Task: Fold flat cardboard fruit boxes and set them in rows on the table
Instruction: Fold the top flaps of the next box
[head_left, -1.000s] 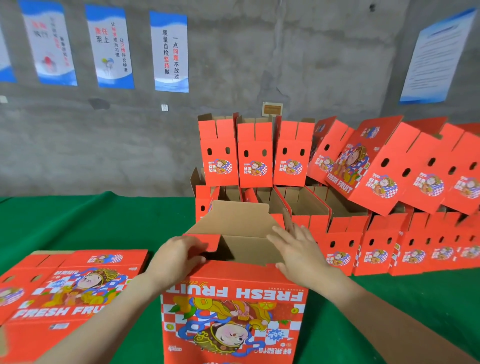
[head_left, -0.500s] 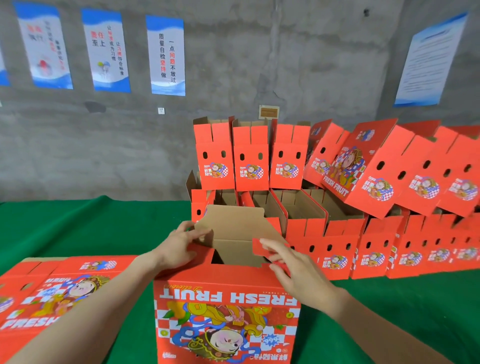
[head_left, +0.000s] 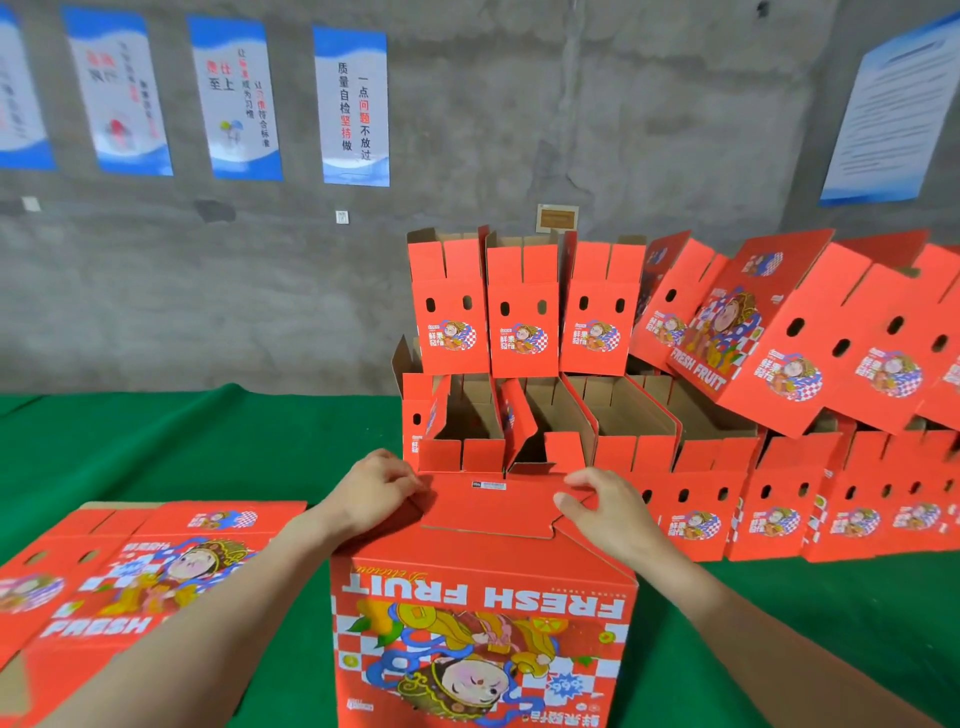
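A red "FRESH FRUIT" cardboard box (head_left: 483, 603) stands upside down right in front of me on the green table (head_left: 208, 452). Its red flaps are folded down flat across the top. My left hand (head_left: 376, 493) grips the top's left edge with curled fingers. My right hand (head_left: 605, 506) pinches the right flap between thumb and fingers. A stack of flat boxes (head_left: 150, 571) lies to the left of the box.
Folded boxes (head_left: 779, 514) stand in rows behind and to the right, with more stacked on top of them (head_left: 524, 317), some of them tilted (head_left: 753, 332). A concrete wall with posters (head_left: 353, 104) rises behind the table.
The brown inner flap that stood up has been folded down, and the red flaps now cover the box's top. Both hands moved onto the top's side edges.
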